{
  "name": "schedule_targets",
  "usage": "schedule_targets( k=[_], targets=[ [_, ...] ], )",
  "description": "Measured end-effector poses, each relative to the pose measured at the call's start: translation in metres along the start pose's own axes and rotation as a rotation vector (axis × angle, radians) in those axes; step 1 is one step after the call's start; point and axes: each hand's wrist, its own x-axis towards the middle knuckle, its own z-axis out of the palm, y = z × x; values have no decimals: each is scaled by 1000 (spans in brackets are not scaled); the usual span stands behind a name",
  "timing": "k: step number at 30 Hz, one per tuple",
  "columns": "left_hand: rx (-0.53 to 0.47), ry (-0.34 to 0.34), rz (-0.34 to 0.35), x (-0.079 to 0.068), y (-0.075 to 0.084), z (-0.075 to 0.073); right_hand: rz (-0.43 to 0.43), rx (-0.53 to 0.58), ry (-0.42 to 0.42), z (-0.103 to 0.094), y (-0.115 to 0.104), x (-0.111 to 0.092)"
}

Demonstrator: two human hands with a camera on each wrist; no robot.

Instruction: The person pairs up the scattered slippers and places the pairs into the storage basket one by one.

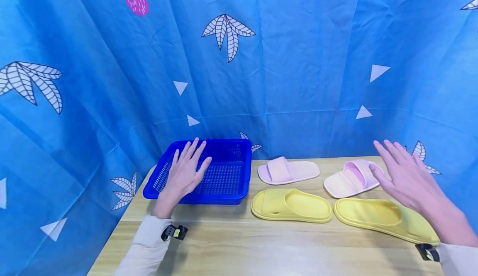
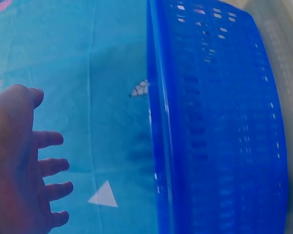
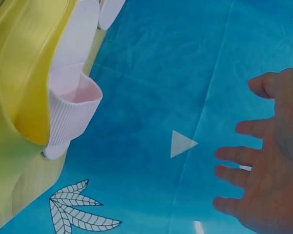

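Hand positions, as I follow them from a distance: the left hand [image 1: 184, 172] and the right hand [image 1: 405, 178] are both wide open, fingers straight, with nothing held; each wrist view shows the hand apart from the objects nearby. Below the left hand I see the blue basket [image 1: 228, 197], standing on the desk [image 1: 284, 247]. I judge the governing relation to lie on the other side: the right pink slipper [image 1: 340, 183] is to the left of the right hand, the right yellow slipper [image 1: 367, 213] left and nearer the wearer, and this hand is the closer to both. The yellow one's long axis runs crosswise, its right end angled toward the wearer; the pink one's runs obliquely, its right end farther away. Between the hands lie the left pink slipper [image 1: 278, 171] and, in front, the left yellow slipper [image 1: 272, 205], both roughly crosswise. Behind hangs a blue cloth [image 1: 298, 60] printed with leaves and triangles. I find no legible brand, label or writing.
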Motion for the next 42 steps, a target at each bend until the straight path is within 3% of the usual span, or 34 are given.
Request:
schedule_targets(
  k=[14,29,36,42],
  targets=[
    [-110,55,36,-21,44,15,1,50,80,6,1,-30],
    [-222,131,110,-15,79,24,0,104,154,5,-6,-42],
    [-281,122,106,-13,99,30,-15,111,179,10,-7,-45],
    [-338,116,149,-14,115,40,-9,129,160,14,-6,-49]
  ],
)
